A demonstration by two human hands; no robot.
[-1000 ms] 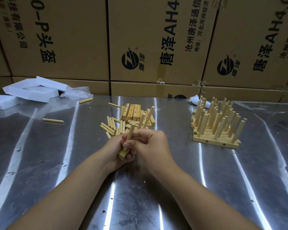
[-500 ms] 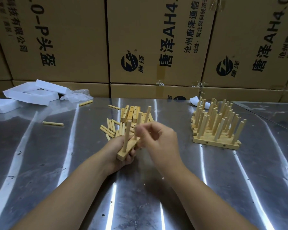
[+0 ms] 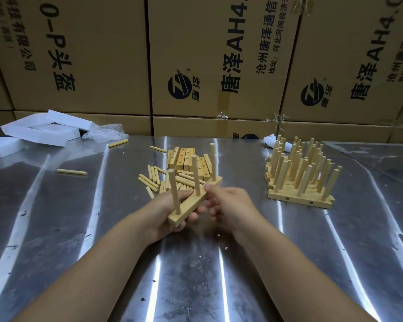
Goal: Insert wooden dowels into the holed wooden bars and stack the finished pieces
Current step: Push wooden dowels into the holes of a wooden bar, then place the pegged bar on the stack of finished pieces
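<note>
A pale wooden bar (image 3: 188,205) with three dowels standing upright in it is held above the metal table. My left hand (image 3: 170,212) grips the bar's near end from below. My right hand (image 3: 228,206) grips its middle from the right side, thumb near the middle dowel (image 3: 196,175). Behind the hands lies a pile of loose dowels (image 3: 153,182) and holed bars (image 3: 186,159). At the right stands the stack of finished pieces (image 3: 299,180), dowels pointing up.
The shiny metal table (image 3: 79,228) runs to a wall of cardboard boxes (image 3: 102,54). White foam pieces (image 3: 44,130) and crumpled plastic wrap (image 3: 105,134) lie at the back left. Stray dowels (image 3: 72,171) lie on the left half.
The right hand finished pushing the near dowel in, let go of it and took hold of the bar's side. The bar is now raised and tilted, showing all three dowels.
</note>
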